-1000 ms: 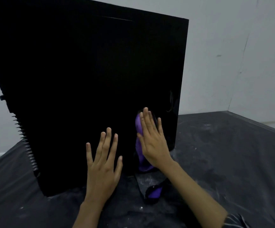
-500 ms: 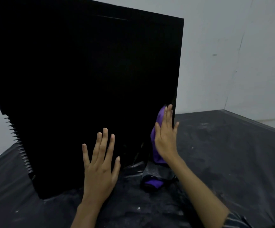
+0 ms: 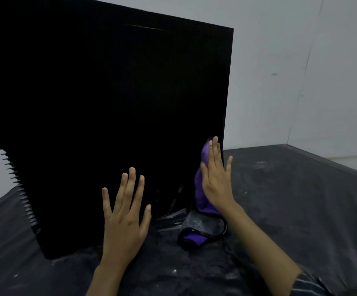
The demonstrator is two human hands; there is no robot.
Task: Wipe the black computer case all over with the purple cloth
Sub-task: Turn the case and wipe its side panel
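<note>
The black computer case (image 3: 109,116) stands upright on the dark surface and fills the left and middle of the head view. My left hand (image 3: 126,212) lies flat with spread fingers against the lower part of its near panel. My right hand (image 3: 216,178) presses the purple cloth (image 3: 201,189) against the panel's lower right edge, fingers straight and pointing up. The cloth hangs down below the palm. A purple patch (image 3: 193,237) beside a black cord lies on the surface under it; whether it belongs to the same cloth I cannot tell.
The case rests on a black plastic sheet (image 3: 290,210) dusted with white specks. White walls (image 3: 301,60) rise behind and to the right, meeting in a corner at the far right. A row of ridged fins (image 3: 21,189) runs down the case's left edge.
My right hand slid the cloth rightwards from mid panel to the case's lower right edge. My left hand stayed flat on the panel.
</note>
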